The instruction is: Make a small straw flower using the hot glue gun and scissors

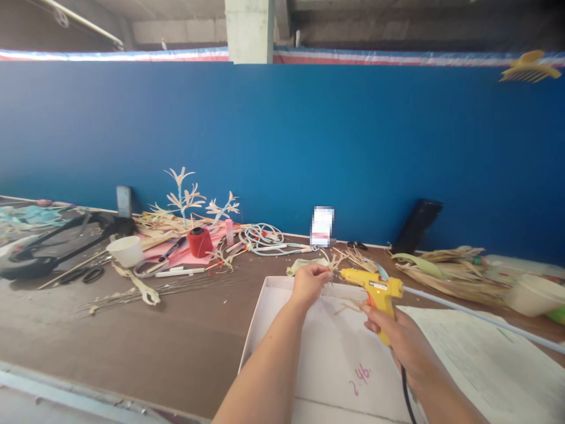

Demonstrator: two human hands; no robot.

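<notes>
My right hand [399, 335] grips a yellow hot glue gun [375, 290], its orange nozzle pointing left. My left hand [309, 282] is closed in a pinch on a small piece of dried straw [332, 264] just in front of the nozzle. Both hands hover over a shallow white cardboard box lid [326, 359] with pink writing on it. The gun's black cord [406, 391] runs down along my right wrist.
The brown table [176, 335] carries a white cup [126, 251], black scissors [83, 274], a red thread spool [200, 242], coiled pale cord [263, 237], straw flower stems [183, 197], dried husks [445, 271], a white tub [532, 294] and printed paper [481, 365]. A blue wall [309, 147] stands behind.
</notes>
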